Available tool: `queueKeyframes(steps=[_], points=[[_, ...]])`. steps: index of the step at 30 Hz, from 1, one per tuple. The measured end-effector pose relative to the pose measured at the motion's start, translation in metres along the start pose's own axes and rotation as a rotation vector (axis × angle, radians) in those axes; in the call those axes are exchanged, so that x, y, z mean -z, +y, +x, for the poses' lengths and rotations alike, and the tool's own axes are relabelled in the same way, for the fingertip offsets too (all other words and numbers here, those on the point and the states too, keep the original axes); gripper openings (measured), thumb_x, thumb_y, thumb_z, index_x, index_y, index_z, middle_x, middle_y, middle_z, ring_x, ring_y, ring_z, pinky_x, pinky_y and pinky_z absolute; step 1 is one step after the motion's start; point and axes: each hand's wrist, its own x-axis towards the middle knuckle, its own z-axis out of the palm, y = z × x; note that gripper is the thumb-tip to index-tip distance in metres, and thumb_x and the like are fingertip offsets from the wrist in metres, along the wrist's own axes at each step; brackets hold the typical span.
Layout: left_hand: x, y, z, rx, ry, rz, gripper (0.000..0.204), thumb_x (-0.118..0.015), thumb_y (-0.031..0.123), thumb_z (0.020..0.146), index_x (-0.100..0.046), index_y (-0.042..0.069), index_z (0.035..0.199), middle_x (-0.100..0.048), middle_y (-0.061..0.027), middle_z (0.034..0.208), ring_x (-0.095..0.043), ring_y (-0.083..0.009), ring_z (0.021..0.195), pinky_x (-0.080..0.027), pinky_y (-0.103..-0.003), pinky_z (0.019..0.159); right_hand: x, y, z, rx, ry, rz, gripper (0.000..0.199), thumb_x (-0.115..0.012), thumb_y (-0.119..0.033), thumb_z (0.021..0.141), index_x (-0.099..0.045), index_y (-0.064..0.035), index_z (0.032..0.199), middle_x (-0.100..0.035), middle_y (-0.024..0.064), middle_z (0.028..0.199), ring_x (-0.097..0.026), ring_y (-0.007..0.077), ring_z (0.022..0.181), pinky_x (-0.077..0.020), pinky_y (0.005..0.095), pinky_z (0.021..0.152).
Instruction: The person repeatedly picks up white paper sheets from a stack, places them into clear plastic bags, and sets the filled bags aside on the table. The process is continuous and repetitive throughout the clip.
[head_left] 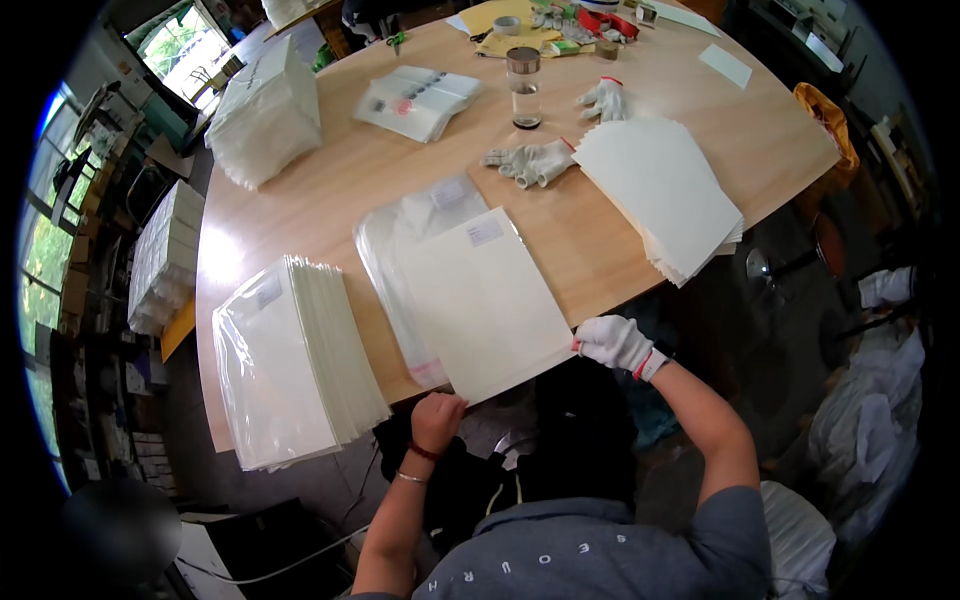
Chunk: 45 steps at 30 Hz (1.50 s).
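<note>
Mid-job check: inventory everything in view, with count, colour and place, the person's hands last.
Wooden table: one, light brown, centre.
Flat rectangular sheet: one, cream, between the hands.
Flat plastic sleeves: several, clear, showing left of the sheet.
Stack of sleeved sheets: one, cream, near left.
Fanned paper stack: one, white, right.
Loose fabric gloves: two, white with red cuffs, beside the fanned stack.
Cylindrical bottle: one, clear with brownish lid, beyond the gloves.
Printed plastic bags: one pile, clear, far side.
Tall plastic-bag stack: one, whitish, far left.
Scissors: one, green-handled, far edge.
Other far-edge and room clutter: too small to sort.
Left hand: one, bare, sheet's near left corner.
Right hand: one, white-gloved, near right corner.
</note>
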Motion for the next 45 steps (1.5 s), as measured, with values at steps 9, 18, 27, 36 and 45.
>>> queueKeyframes(steps=[9, 18, 27, 36, 45], points=[[-0.013, -0.008, -0.032, 0.857, -0.051, -0.271, 0.027, -0.056, 0.031, 0.083, -0.058, 0.005, 0.079, -0.059, -0.0071, 0.066, -0.057, -0.0225, 0.054, -0.042, -0.028, 0.045, -0.04, -0.02, 0.003, -0.534, 0.292, -0.331, 0.024, -0.055, -0.027, 0.077, -0.051, -0.004, 0.073, -0.057, 0.0155, 0.059, -0.056, 0.0328, 0.054, -0.0455, 0.0396, 0.049], [0.047, 0.037, 0.015, 0.932, 0.016, -1.063, 0.025, -0.057, 0.017, 0.083, -0.052, 0.0, 0.101, -0.056, -0.0001, 0.075, -0.054, -0.0069, 0.058, -0.041, -0.019, 0.049, -0.067, -0.03, -0.022, -0.529, 0.271, 0.701, 0.023, -0.051, -0.002, 0.077, -0.053, 0.0015, 0.1, -0.057, 0.0034, 0.075, -0.053, 0.0074, 0.069, -0.044, 0.0222, 0.063], [0.276, -0.004, -0.043, 0.834, 0.442, -0.492, 0.01, -0.05, 0.009, 0.084, -0.055, -0.001, 0.085, -0.052, 0.001, 0.068, -0.05, -0.0057, 0.066, -0.047, -0.023, 0.062, -0.092, -0.213, 0.128, -0.095, 0.006, 0.766, 0.031, -0.052, -0.014, 0.08, -0.054, 0.0029, 0.106, -0.056, 0.0067, 0.072, -0.052, 0.0101, 0.065, -0.043, 0.0251, 0.059], [0.277, -0.062, -0.066, 0.823, 0.05, 0.845, 0.057, -0.051, 0.008, 0.075, -0.034, 0.008, 0.129, -0.015, -0.015, 0.142, -0.011, -0.0342, 0.131, -0.016, -0.06, 0.097, -0.12, -0.27, 0.176, 0.111, -0.084, 0.29, 0.03, -0.05, -0.026, 0.083, -0.062, 0.0012, 0.088, -0.061, 0.0191, 0.077, -0.06, 0.0301, 0.072, -0.0475, 0.0336, 0.065], [0.231, -0.08, -0.024, 0.699, -0.233, 0.477, 0.05, -0.043, 0.023, 0.085, -0.031, 0.012, 0.133, -0.019, -0.0084, 0.142, -0.013, -0.0304, 0.132, -0.01, -0.058, 0.1, -0.111, -0.151, 0.107, -0.004, 0.167, 1.004, 0.02, -0.047, -0.012, 0.086, -0.057, -0.0038, 0.101, -0.058, 0.0021, 0.079, -0.055, 0.0089, 0.068, -0.0459, 0.022, 0.061]])
